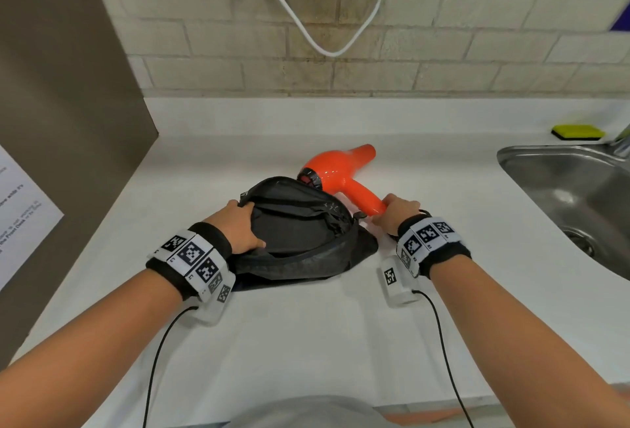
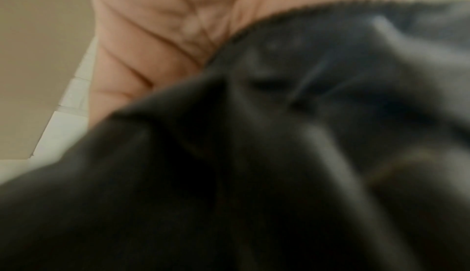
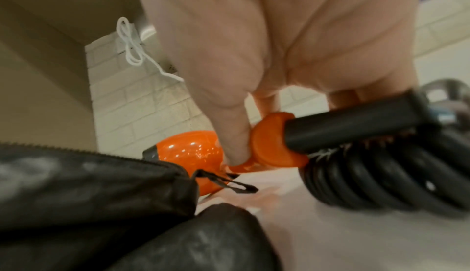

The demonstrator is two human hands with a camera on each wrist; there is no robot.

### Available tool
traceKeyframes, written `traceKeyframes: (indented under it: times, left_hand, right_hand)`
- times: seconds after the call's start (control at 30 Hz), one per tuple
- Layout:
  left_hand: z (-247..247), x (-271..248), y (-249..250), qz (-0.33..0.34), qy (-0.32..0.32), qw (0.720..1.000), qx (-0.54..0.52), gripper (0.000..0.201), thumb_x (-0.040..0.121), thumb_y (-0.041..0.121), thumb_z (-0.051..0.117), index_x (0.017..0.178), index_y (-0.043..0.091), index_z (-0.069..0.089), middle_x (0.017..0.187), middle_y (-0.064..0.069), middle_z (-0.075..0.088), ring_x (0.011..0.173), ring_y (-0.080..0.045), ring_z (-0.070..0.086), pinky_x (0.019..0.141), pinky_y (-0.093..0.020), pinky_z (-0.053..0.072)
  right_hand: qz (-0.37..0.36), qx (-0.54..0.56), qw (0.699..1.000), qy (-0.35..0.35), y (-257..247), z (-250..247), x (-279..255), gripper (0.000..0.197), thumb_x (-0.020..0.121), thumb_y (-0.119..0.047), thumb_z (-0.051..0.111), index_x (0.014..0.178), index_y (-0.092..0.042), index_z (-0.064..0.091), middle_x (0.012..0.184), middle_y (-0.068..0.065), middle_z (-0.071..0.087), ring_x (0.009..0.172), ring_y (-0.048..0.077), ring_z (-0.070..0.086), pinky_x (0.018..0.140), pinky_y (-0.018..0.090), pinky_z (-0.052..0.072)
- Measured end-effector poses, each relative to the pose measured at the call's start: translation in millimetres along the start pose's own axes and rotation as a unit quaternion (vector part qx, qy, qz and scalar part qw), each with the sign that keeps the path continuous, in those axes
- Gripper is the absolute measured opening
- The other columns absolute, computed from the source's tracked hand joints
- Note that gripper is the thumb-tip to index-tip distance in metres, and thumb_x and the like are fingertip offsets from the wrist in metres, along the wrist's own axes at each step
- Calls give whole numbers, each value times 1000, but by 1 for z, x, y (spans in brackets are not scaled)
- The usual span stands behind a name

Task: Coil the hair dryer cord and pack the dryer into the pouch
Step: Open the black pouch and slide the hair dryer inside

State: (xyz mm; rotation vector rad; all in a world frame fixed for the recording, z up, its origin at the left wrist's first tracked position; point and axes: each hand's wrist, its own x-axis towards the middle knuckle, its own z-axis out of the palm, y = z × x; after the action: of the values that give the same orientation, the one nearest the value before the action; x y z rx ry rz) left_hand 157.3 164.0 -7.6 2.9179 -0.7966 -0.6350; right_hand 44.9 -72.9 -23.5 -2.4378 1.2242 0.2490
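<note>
An orange hair dryer (image 1: 341, 173) lies on the white counter (image 1: 306, 332), nozzle pointing to the back right. My right hand (image 1: 397, 211) grips the end of its handle (image 3: 277, 144). Under that hand the black cord (image 3: 381, 177) sits in a tight coil beside a black strain relief (image 3: 356, 122). A black pouch (image 1: 300, 240) lies unzipped in front of the dryer. My left hand (image 1: 240, 228) holds its left rim and keeps the mouth wide. In the left wrist view the pouch fabric (image 2: 254, 154) fills most of the picture below my palm (image 2: 162, 40).
A steel sink (image 1: 576, 196) is set into the counter at the right, with a yellow sponge (image 1: 578, 131) behind it. A white cable (image 1: 327, 18) hangs in a loop on the brick wall. A brown panel (image 1: 61, 114) with a paper notice stands at the left.
</note>
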Motion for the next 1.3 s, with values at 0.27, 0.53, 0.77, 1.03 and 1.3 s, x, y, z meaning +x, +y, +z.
traceKeyframes:
  times: [0.27, 0.53, 0.77, 1.03, 1.3]
  left_hand:
    - [1, 0, 5, -6, 22, 999, -38, 76, 84, 26, 60, 146, 17, 17, 141, -17, 32, 128, -32, 40, 103, -36, 35]
    - [0, 0, 15, -7, 58, 993, -106, 72, 82, 18, 62, 143, 19, 24, 139, -17, 31, 123, -34, 43, 100, -36, 38]
    - [-1, 0, 14, -1, 67, 988, -136, 71, 82, 14, 60, 143, 16, 25, 138, -17, 36, 127, -33, 40, 103, -35, 34]
    - [-7, 1, 9, 14, 53, 982, -183, 66, 82, 3, 54, 142, 18, 30, 141, -13, 41, 127, -31, 42, 103, -30, 34]
    - [-10, 6, 10, 26, 36, 974, -220, 65, 83, 0, 48, 142, 22, 31, 138, -13, 46, 122, -29, 47, 94, -26, 37]
  right_hand:
    - [-44, 77, 996, -26, -5, 6, 6, 49, 82, -29, 59, 121, -9, 39, 111, 14, 59, 96, 32, 59, 80, 38, 45]
    - [-54, 34, 998, 14, -3, 4, 13, 24, 85, -17, 56, 104, -4, 57, 76, 5, 59, 70, 26, 55, 59, 27, 41]
    - [-75, 63, 995, 23, 4, 5, 24, 28, 77, -12, 66, 102, -9, 55, 99, 11, 65, 78, 27, 58, 76, 33, 50]
    - [-134, 230, 960, 87, 2, -20, 18, 40, 79, -9, 65, 113, -1, 48, 105, 17, 58, 91, 31, 57, 75, 31, 43]
    - [-272, 495, 825, -5, -27, -53, -21, 37, 79, 5, 57, 104, -20, 49, 76, -2, 49, 61, 13, 50, 56, 22, 47]
